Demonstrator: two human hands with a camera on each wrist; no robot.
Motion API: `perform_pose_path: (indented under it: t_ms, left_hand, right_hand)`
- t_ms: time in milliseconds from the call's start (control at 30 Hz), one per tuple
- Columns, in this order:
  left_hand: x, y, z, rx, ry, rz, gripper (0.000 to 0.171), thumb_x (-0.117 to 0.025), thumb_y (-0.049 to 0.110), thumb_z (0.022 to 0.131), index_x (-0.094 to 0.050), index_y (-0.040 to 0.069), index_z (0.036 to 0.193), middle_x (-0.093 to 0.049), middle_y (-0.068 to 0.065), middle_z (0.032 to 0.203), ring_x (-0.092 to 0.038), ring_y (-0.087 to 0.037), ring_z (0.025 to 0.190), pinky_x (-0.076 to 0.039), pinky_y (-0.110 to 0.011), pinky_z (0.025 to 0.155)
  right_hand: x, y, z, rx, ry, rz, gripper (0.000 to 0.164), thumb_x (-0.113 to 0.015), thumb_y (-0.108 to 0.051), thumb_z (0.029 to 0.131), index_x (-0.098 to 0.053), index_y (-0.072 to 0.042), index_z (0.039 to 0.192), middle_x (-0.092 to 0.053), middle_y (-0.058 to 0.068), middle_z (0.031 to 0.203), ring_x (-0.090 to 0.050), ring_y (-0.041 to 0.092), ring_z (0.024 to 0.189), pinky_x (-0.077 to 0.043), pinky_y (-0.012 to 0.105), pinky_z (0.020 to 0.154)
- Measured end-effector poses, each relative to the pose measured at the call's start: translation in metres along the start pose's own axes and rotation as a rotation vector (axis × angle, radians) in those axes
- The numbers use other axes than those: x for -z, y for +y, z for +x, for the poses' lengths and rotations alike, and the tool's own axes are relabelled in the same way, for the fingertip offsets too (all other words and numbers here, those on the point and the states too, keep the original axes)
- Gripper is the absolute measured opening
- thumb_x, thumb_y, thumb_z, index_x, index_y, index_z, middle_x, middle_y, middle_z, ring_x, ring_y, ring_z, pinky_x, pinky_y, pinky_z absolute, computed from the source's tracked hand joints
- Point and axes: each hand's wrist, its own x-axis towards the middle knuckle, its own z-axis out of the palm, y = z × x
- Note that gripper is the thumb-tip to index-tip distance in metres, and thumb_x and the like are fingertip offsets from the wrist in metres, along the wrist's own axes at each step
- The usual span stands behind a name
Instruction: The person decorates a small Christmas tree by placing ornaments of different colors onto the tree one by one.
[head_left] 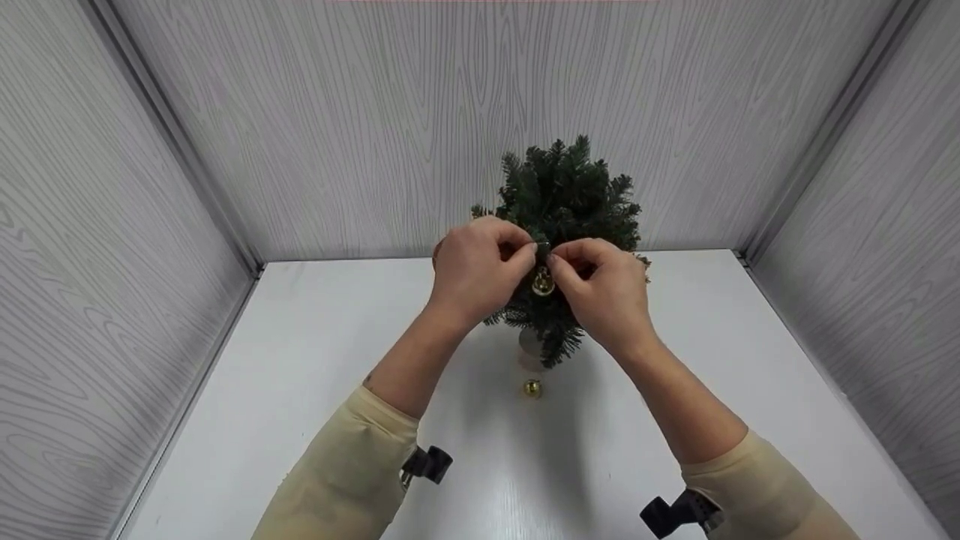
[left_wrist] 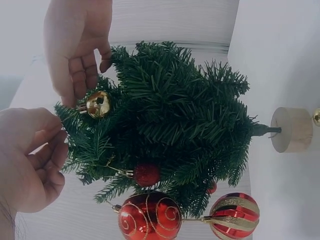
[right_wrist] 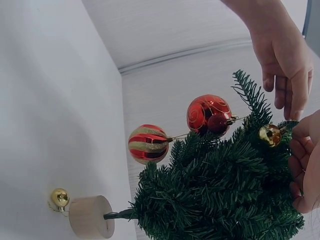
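Both hands meet in front of a small artificial Christmas tree (head_left: 570,195), near its top. A shiny gold bauble (head_left: 543,282) hangs just below their fingertips, against the green needles. The left hand (head_left: 480,270) pinches with thumb and forefinger at the bauble's hanging string, which is too thin to follow clearly. From the other side, the right hand (head_left: 606,289) pinches close to the same spot, right above the bauble's cap. In the right wrist view, the gold bauble (right_wrist: 270,135) rests beside a branch tip between the two hands.
A second gold bauble (head_left: 532,388) lies on the white table (head_left: 322,360) before the tree's round wooden base (left_wrist: 292,130). On the tree's left side hang a striped red bauble (left_wrist: 235,215), a swirl-patterned red bauble (left_wrist: 150,216) and a small dark red bauble (left_wrist: 147,175). Grained panels (head_left: 375,127) enclose the table.
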Motion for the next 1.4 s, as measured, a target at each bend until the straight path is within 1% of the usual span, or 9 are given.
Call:
perform_pose_path:
  t_ms: [267,367,467,633,767,933,1033,1233,1400]
  left_hand:
    - [-0.003,-0.003,-0.001,-0.003,-0.005,-0.05,0.011,-0.073,0.019,0.101,-0.083,0.014,0.098,-0.073,0.001,0.097,-0.067,-0.013,0.085,-0.056,-0.03,0.073]
    - [-0.004,-0.003,-0.001,-0.013,0.0,-0.07,0.011,-0.073,0.017,0.101,-0.082,0.012,0.099,-0.073,-0.001,0.098,-0.068,-0.014,0.086,-0.057,-0.029,0.074]
    - [-0.006,-0.003,-0.001,-0.028,0.014,-0.074,0.011,-0.073,0.017,0.101,-0.083,0.011,0.099,-0.074,-0.002,0.1,-0.068,-0.014,0.086,-0.057,-0.029,0.075]
    - [-0.008,-0.002,-0.001,-0.047,0.042,-0.064,0.012,-0.074,0.018,0.1,-0.083,0.011,0.098,-0.074,-0.002,0.1,-0.069,-0.015,0.087,-0.057,-0.03,0.076]
    - [-0.008,-0.002,-0.001,-0.058,0.059,-0.07,0.011,-0.075,0.017,0.1,-0.083,0.01,0.096,-0.074,-0.002,0.1,-0.069,-0.015,0.088,-0.057,-0.031,0.076]
    - [-0.007,-0.002,-0.002,-0.062,0.066,-0.085,0.011,-0.073,0.015,0.1,-0.082,0.01,0.097,-0.074,-0.002,0.1,-0.069,-0.015,0.088,-0.057,-0.03,0.076]
    - [-0.007,-0.003,-0.003,-0.062,0.073,-0.079,0.011,-0.073,0.015,0.1,-0.083,0.01,0.098,-0.073,-0.003,0.1,-0.069,-0.016,0.088,-0.057,-0.031,0.076]
    - [-0.005,-0.003,-0.005,-0.072,0.097,-0.037,0.011,-0.073,0.016,0.1,-0.083,0.011,0.099,-0.074,-0.002,0.101,-0.069,-0.017,0.086,-0.056,-0.033,0.074]
    - [-0.004,-0.005,-0.01,-0.084,0.126,-0.035,0.01,-0.075,0.017,0.099,-0.082,0.011,0.098,-0.074,-0.001,0.1,-0.069,-0.017,0.086,-0.055,-0.034,0.076]
  right_hand:
    - [0.001,0.003,-0.002,0.0,-0.02,-0.014,0.01,-0.075,-0.014,0.099,-0.081,-0.007,0.103,-0.072,0.005,0.092,-0.065,0.017,0.078,-0.052,0.033,0.069]
    - [0.003,0.005,-0.003,0.008,-0.019,-0.015,0.01,-0.076,-0.014,0.098,-0.081,-0.008,0.104,-0.072,0.005,0.094,-0.065,0.017,0.08,-0.052,0.031,0.07]
    - [0.006,0.007,-0.004,0.021,-0.003,-0.001,0.01,-0.078,-0.015,0.098,-0.081,-0.009,0.105,-0.074,0.003,0.096,-0.066,0.015,0.083,-0.052,0.027,0.071]
    - [0.015,0.012,-0.008,0.051,0.075,0.038,0.009,-0.078,-0.016,0.099,-0.082,-0.011,0.105,-0.076,-0.001,0.098,-0.066,0.011,0.085,-0.05,0.021,0.07]
    - [0.026,0.021,-0.011,0.056,0.16,0.064,0.009,-0.077,-0.016,0.099,-0.082,-0.012,0.105,-0.077,-0.002,0.098,-0.066,0.01,0.086,-0.048,0.021,0.069]
    - [0.036,0.034,-0.014,0.031,0.223,0.071,0.012,-0.076,-0.013,0.099,-0.08,-0.008,0.108,-0.077,0.0,0.1,-0.066,0.006,0.091,-0.047,0.024,0.082]
    - [0.039,0.043,-0.017,0.008,0.224,0.061,0.016,-0.076,-0.012,0.099,-0.079,-0.006,0.114,-0.076,0.003,0.103,-0.064,0.006,0.096,-0.044,0.026,0.089]
    - [0.039,0.056,-0.024,-0.043,0.185,0.062,0.026,-0.078,-0.014,0.098,-0.078,-0.007,0.122,-0.075,0.005,0.11,-0.063,0.014,0.105,-0.043,0.031,0.091]
    - [0.036,0.062,-0.03,-0.055,0.175,0.062,0.026,-0.079,-0.014,0.097,-0.079,-0.009,0.122,-0.075,0.005,0.111,-0.062,0.014,0.105,-0.042,0.033,0.091]
